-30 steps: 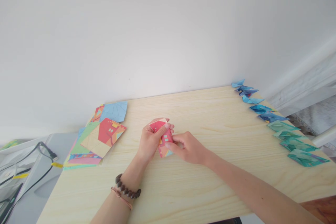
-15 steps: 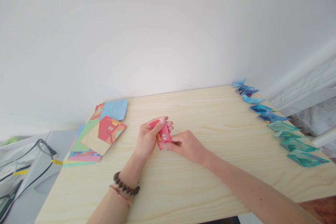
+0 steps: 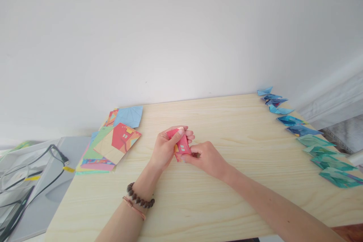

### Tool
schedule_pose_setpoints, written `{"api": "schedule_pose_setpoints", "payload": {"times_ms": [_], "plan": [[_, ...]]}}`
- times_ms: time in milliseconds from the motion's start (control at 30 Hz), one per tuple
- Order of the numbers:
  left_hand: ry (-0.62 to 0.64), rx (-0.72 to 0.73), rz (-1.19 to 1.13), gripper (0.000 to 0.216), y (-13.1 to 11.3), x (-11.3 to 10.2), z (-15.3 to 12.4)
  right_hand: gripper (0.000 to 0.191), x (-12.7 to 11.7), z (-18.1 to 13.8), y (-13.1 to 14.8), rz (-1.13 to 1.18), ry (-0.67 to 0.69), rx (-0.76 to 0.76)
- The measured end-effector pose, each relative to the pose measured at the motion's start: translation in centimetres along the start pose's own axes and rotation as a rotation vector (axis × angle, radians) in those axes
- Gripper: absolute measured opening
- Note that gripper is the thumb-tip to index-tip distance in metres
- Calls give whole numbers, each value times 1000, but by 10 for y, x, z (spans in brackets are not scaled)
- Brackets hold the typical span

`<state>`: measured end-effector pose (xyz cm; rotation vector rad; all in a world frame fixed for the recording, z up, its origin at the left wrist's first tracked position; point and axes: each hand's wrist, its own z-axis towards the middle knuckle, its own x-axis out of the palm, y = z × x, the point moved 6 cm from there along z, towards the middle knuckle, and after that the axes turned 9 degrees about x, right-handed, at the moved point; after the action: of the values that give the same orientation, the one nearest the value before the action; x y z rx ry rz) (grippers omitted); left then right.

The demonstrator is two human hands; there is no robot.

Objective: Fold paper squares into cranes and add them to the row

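the left hand (image 3: pixel 166 150) and the right hand (image 3: pixel 208 159) meet over the middle of the wooden table (image 3: pixel 241 121), a little nearer its front edge than its back edge, and between them sits a small folded red paper (image 3: pixel 181 145). the left hand curls around the paper's upper part, thumb laid across its face and fingers behind it. the right hand pinches the lower end with thumb and fingertips, the other fingers tucked under. the two hands are touching, or nearly so, at the paper.

a second ago the paper showed more of itself: a pale tip stood above the left thumb and a coloured lower corner poked out below. now both are drawn in, the piece looks narrower and thicker, and the hands sit closer together. i judge that a fold has been closed and is being pressed tight, so the paper is a step more compact than it was.

at the table's left edge lies a stack of patterned sheets (image 3: pixel 110 147), with a light blue sheet (image 3: pixel 129 116) toward the back left corner. along the right edge runs a row of folded blue and teal pieces (image 3: pixel 300 130), well apart from the hands. a bead bracelet (image 3: pixel 138 198) circles the left wrist.
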<state>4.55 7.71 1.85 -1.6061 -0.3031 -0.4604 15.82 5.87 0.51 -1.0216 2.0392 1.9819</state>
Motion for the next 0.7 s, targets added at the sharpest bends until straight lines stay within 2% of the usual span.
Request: {"api": "schedule_pose_setpoints", "payload": {"times_ms": [500,700], "plan": [[-4,1,-15,25,1,-2,2,44,-2,0,1,13,-4,53],[-23,21,-46,26,0,-4,4,39,-2,-2,4,85,81,85]]}}
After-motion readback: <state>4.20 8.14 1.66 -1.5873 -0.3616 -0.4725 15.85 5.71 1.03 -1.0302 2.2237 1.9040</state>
